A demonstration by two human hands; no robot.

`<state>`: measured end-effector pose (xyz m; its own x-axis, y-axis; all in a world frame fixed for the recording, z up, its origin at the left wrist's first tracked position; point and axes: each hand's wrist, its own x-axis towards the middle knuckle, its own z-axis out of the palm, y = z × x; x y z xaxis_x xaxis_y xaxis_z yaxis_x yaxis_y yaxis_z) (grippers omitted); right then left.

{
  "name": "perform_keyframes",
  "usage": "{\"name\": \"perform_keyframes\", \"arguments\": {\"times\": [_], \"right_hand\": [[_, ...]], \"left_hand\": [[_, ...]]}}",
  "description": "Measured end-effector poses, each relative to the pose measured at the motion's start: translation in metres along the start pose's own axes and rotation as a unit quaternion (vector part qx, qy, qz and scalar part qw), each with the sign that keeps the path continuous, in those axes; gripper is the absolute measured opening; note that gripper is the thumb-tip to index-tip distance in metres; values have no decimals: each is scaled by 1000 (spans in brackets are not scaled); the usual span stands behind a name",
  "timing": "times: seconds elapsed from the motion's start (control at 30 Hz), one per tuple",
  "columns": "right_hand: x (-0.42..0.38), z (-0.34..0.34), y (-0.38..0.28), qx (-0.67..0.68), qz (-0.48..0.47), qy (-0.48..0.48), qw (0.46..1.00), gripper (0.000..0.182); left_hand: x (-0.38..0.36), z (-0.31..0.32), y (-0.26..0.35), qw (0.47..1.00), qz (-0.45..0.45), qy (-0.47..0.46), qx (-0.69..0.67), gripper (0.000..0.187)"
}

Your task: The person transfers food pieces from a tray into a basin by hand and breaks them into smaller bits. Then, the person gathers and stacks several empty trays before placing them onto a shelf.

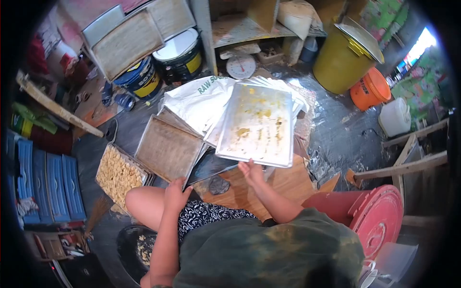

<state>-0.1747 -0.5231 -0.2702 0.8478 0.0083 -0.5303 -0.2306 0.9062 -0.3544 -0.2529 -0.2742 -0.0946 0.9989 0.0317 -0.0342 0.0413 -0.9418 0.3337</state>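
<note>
My right hand grips the near edge of a shiny metal baking tray, its fingers at the rim. Yellow and brown residue marks the tray's surface, and it lies over white sacks and papers. At the near edge of a brown-stained baking tray, my left hand has its fingers bunched on the rim, thumb apart; its grip is partly hidden. Another dark tray shows behind that one. Left of them, a tray of light crumbly chunks sits on top of other trays beside my knee.
A white printed sack covers the floor ahead. Behind are a dial scale, paint buckets and propped trays. A yellow bin and orange bucket stand right; a red lidded bin lies close by. Left is a black basin.
</note>
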Motion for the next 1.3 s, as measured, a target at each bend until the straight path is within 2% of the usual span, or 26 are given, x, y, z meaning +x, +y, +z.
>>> {"name": "perform_keyframes", "arguments": {"times": [0.03,0.17,0.23,0.27,0.33,0.37,0.4,0.43,0.47,0.5,0.57,0.6,0.67,0.7,0.73,0.8,0.83,0.9,0.93,1.0,1.03,1.1,1.13,1.2,1.23,1.3], "right_hand": [[12,-10,19,8,22,90,996,23],[8,-1,35,2,82,95,992,32],[10,-5,30,-4,240,99,966,41],[9,-4,21,-2,240,99,966,41],[-7,8,-10,-233,374,-66,895,45],[-15,25,-32,-344,290,-92,888,36],[-11,31,-49,-367,175,-56,912,29],[14,16,-63,-471,-12,-57,880,30],[28,15,-80,-603,-219,66,764,38],[38,11,-92,-594,-387,143,691,42],[48,1,-104,-697,-449,282,482,53],[63,-17,-100,-699,-451,279,480,53],[95,-62,-78,-604,-420,268,622,59],[72,-38,-81,-542,-293,244,749,55],[74,-36,-74,-546,-292,244,747,55],[79,-40,-57,-460,-211,222,833,54],[85,-41,-48,-458,-212,228,833,54],[92,-39,-32,-363,-187,240,881,53],[91,-34,-28,-337,-178,243,892,51],[86,-29,-25,-256,-187,168,933,46],[86,-27,-26,-250,-191,175,933,46],[89,-28,-25,-237,-180,148,943,42],[88,-31,-27,-235,-181,150,943,42],[62,-4,-50,-243,-125,161,948,40],[40,17,-66,-284,-129,183,932,39],[24,1,-88,-308,-97,149,935,38]], "left_hand": [[2,1,1,999,-20,-5,-41,41],[15,6,2,994,-60,-24,-87,38],[26,12,3,990,-67,-50,-111,38],[34,14,3,986,-74,-72,-134,39],[49,25,0,986,-66,-106,-107,40],[58,31,-2,985,-59,-137,-83,43],[68,38,-5,985,-61,-138,-85,43],[77,46,-7,976,-65,-192,-73,46],[85,54,-9,964,-68,-248,-62,50],[92,59,-6,963,-70,-253,-64,50],[105,69,2,929,-94,-356,-42,62],[111,76,3,929,-96,-354,-46,62],[118,90,5,875,-127,-460,-79,60],[121,92,7,861,-139,-475,-118,62],[122,105,0,859,-140,-477,-121,62],[129,133,-14,889,-123,-417,-144,63],[135,136,-15,888,-118,-422,-142,63],[145,122,3,898,-71,-355,-250,78],[149,117,9,897,-63,-362,-246,78],[158,113,17,875,-104,-347,-323,77],[162,116,16,874,-97,-354,-317,77],[165,121,7,934,-59,-276,-219,74],[167,123,0,934,-57,-278,-217,74],[168,116,-13,987,-116,-77,-81,67],[168,107,-15,987,-119,-77,-81,67],[168,83,-13,971,-214,6,-104,63]]}}
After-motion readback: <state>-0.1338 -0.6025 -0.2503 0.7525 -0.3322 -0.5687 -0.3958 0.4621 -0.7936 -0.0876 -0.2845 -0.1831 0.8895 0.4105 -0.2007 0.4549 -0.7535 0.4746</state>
